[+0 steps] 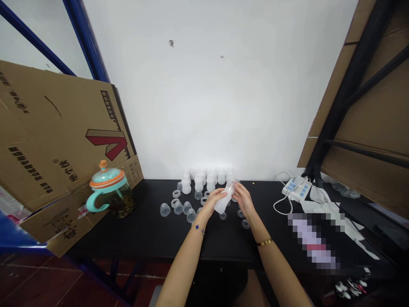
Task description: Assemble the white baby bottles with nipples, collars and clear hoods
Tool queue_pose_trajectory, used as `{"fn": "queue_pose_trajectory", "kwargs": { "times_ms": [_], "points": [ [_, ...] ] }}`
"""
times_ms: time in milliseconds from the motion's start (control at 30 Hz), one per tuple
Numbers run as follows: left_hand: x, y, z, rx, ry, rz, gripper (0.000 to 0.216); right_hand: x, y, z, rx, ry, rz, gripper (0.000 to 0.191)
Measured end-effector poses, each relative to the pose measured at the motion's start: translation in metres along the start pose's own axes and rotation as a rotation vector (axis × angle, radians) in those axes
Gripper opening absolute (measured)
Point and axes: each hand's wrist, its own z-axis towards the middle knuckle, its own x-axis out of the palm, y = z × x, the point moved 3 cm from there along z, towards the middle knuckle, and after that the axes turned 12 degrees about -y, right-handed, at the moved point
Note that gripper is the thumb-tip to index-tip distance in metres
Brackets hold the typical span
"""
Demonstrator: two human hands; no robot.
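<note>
Over the black table, my left hand (pixel 212 200) is closed round the body of a white translucent baby bottle (pixel 221 206), which is tilted with its upper end to the right. The fingers of my right hand (pixel 243 198) are closed on its clear upper end; the exact part under the fingertips is hard to make out. Behind my hands stand several similar white bottles (pixel 186 186) near the wall. Clear dome caps (pixel 165 209) and translucent rings (pixel 176 193) lie to the left. Clear flat discs (pixel 246 224) lie below and beside my right hand.
A teal and orange lidded pitcher (pixel 108 187) with dark contents stands at the left, by a large cardboard sheet (pixel 60 128). On the right are a white power strip (pixel 297 189) with its cable, white papers (pixel 322 207) and a black metal frame (pixel 338 102). A white wall (pixel 217 106) closes the back.
</note>
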Motion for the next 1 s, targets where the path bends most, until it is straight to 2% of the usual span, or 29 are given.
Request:
{"fn": "queue_pose_trajectory", "kwargs": {
  "times_ms": [567, 1000],
  "points": [
    [0.0015, -0.0006, -0.0019, 0.009, 0.006, -0.049, 0.054, 0.0004, 0.0013, 0.0003, -0.004, 0.005, -0.019, 0.042],
    [-0.0015, 0.0009, 0.002, 0.02, -0.053, -0.023, 0.057, 0.0007, 0.0023, -0.0004, 0.002, 0.013, -0.024, 0.04]
  ]
}}
